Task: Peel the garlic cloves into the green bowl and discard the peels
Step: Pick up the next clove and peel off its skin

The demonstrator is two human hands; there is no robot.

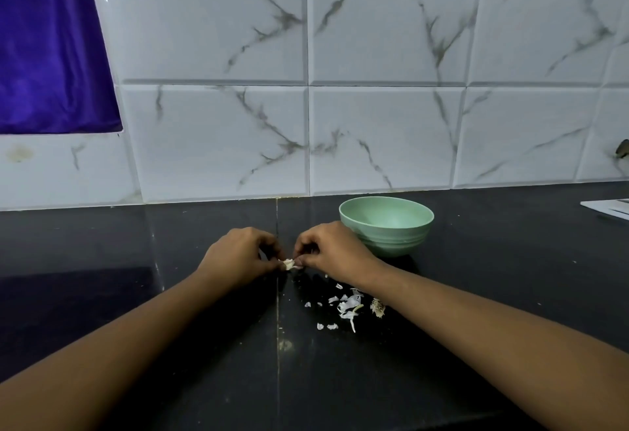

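Garlic clove (288,264) pinched between left hand (238,257) and right hand (332,252) fingertips.

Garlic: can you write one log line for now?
step: peeling | left hand, right hand: pinch garlic clove | peels: on counter | green bowl: upright

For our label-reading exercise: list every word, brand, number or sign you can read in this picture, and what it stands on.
No readable text anywhere.
The green bowl: plain, no label.
The wall tiles: grey veins only.
The garlic clove: unmarked.
The white sheet at the right edge: dark lines, too small and cut off to read.
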